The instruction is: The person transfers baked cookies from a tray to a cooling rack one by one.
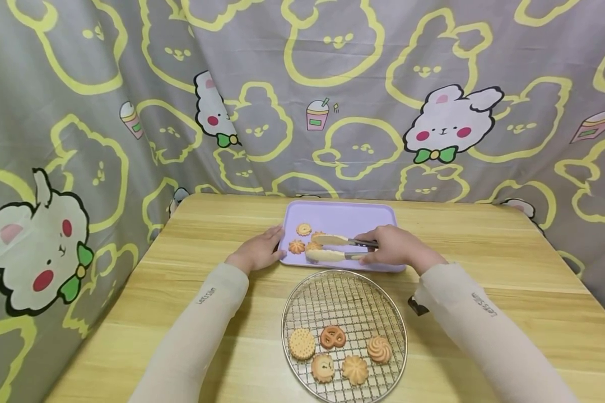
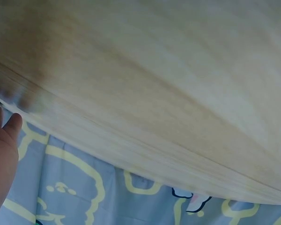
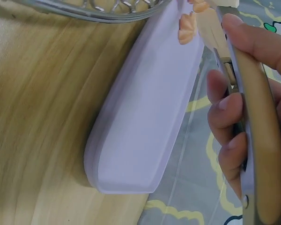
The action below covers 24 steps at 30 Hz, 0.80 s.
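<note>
My right hand grips a pair of tongs over a lilac tray. The pale tips of the tongs stand apart, with a cookie between them. Close by in the tray's left part lie a ring-like cookie and a flower-shaped cookie; another is partly covered by the upper tip. In the right wrist view, fingers and thumb wrap the tan tong handle. My left hand rests against the tray's left edge, fingers stretched along it and thumb at the near corner.
Nearer me on the wooden table stands a round wire rack bearing several cookies, among them a pretzel-shaped one and a swirled one. A patterned curtain hangs behind the table and along its sides.
</note>
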{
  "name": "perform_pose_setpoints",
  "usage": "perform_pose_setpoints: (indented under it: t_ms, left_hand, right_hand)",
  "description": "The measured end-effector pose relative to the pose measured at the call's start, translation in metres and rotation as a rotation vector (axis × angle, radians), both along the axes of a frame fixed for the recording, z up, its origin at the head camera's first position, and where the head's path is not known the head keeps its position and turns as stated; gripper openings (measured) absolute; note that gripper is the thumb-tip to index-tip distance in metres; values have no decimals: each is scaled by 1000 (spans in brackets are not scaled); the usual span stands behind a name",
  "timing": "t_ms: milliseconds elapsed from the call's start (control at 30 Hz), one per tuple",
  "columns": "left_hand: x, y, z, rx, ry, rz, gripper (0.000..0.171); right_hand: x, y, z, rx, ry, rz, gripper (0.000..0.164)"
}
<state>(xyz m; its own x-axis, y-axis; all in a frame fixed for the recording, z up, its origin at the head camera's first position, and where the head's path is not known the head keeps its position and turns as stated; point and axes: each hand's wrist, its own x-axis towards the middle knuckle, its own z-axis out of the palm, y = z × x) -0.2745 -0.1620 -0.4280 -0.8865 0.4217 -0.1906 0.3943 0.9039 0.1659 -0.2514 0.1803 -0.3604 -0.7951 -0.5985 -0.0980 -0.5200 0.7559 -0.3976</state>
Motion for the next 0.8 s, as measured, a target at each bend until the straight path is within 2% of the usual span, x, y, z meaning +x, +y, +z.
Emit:
perform_pose_setpoints:
  t_ms: [167, 433, 800]
  left_hand:
    - [0, 0, -1, -5, 2, -1, 71]
    - [1, 0, -1, -5, 4, 0, 70]
    - [1, 1, -1, -1, 14, -2, 70]
  right_hand:
    - [4, 6, 2, -35, 25, 24, 58]
    - [14, 16, 0, -97, 7, 63, 57]
    - [29, 24, -4, -192, -78, 122, 57]
